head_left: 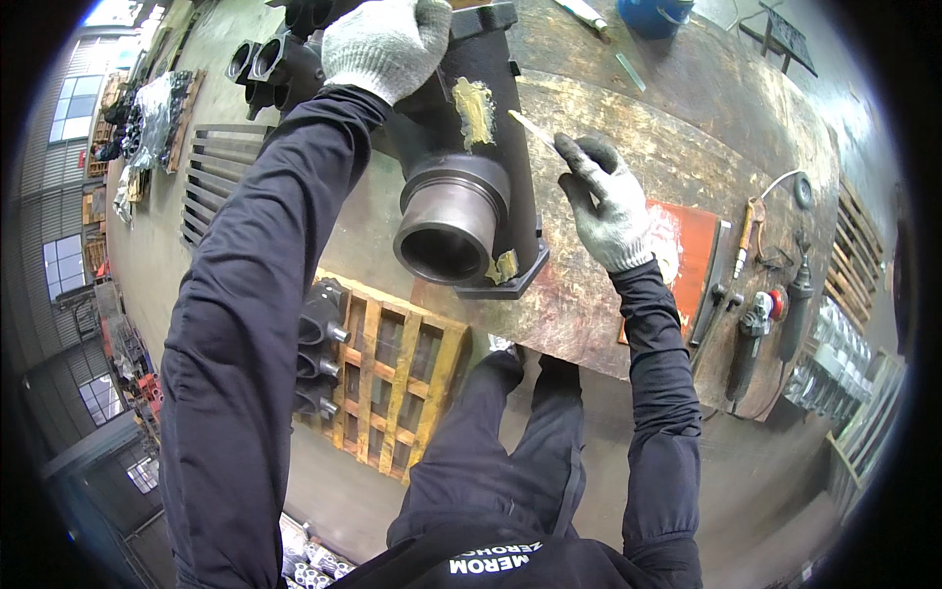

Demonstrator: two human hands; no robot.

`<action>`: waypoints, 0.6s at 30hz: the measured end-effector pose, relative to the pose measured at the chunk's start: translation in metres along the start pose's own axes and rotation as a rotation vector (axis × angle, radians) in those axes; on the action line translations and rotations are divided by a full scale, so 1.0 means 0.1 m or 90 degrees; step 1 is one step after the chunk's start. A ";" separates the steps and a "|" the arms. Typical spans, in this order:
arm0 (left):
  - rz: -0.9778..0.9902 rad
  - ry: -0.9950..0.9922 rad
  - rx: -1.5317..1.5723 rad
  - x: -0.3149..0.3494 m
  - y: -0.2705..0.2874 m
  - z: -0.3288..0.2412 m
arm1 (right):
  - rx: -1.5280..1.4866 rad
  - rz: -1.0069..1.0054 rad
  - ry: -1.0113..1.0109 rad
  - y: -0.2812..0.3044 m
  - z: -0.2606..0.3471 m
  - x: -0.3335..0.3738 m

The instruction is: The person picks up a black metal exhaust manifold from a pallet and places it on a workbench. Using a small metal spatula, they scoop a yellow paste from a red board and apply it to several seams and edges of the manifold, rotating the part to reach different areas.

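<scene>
At the left edge of the desk, a black pipe casting is supported, overlaid at its far end by the left hand, whose closure cannot be told, while by the right hand, right of the casting and near its yellowish putty, a thin stick is pinched.

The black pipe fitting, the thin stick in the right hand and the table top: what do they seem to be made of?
Pipe fitting: probably metal, dark-coated; its collar has a bare grey sheen.
Stick: pale and smooth, perhaps wood or plastic.
Table top: brown, scuffed and stained; wood or worn metal, I cannot tell.
</scene>
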State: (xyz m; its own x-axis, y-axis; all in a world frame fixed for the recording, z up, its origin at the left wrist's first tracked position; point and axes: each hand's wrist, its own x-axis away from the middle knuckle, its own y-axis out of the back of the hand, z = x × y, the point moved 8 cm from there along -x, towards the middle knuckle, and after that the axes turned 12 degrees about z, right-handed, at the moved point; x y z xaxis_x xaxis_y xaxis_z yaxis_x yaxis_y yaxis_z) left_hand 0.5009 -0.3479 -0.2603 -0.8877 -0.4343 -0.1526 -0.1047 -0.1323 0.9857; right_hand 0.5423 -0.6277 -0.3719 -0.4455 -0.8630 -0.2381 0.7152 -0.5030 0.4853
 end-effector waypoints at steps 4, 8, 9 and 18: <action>-0.038 -0.025 -0.001 0.03 0.03 -0.04 | 0.043 0.011 0.086 -0.04 0.07 -0.25; -0.030 -0.023 0.013 0.03 0.01 -0.03 | 0.161 -0.023 0.141 -0.09 0.05 -0.35; -0.052 -0.039 -0.004 0.03 0.03 -0.05 | 0.180 -0.038 0.150 -0.09 0.04 -0.36; -0.067 -0.057 -0.007 0.05 0.06 -0.06 | 0.205 -0.026 0.181 -0.19 -0.07 -0.60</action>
State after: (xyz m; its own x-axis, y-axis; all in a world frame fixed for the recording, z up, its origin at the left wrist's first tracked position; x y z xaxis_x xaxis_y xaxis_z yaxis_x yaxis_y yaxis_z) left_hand 0.4985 -0.3559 -0.2559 -0.9086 -0.3364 -0.2477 -0.1949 -0.1829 0.9636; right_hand 0.5590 -0.5671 -0.3724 -0.2719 -0.8438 -0.4627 0.4753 -0.5358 0.6978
